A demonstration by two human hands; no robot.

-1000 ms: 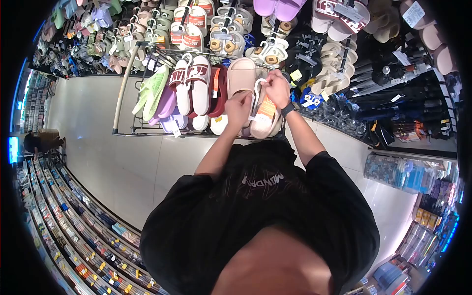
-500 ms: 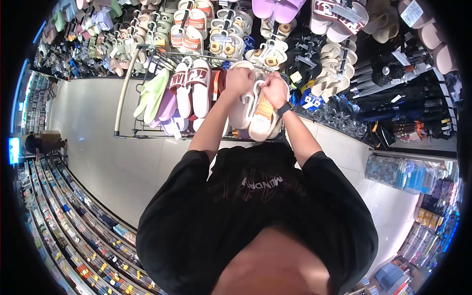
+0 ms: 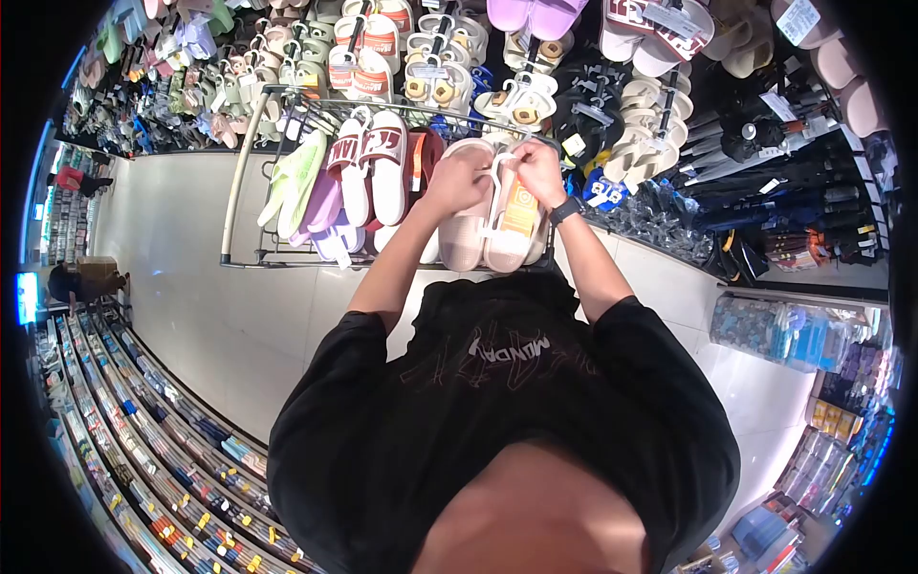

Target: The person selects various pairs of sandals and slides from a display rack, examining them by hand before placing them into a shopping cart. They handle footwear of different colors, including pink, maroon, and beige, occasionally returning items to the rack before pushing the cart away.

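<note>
Both hands grip beige slippers [image 3: 488,225]: left hand [image 3: 457,179] on one slipper's top, right hand [image 3: 538,167] pinching their white hanger [image 3: 499,182]; pair not yet hung on the rack [image 3: 287,105].

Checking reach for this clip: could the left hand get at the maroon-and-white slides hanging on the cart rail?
Probably yes. The left hand grips the beige slippers right beside the maroon-and-white slides on the same cart rail, nothing between them; it would have to let go first.

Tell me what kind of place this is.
Most likely a shop selling footwear: rows of tagged slippers hang on the wall display, more hang on a wire cart, and both hands hold a beige pair on a white hanger.
</note>
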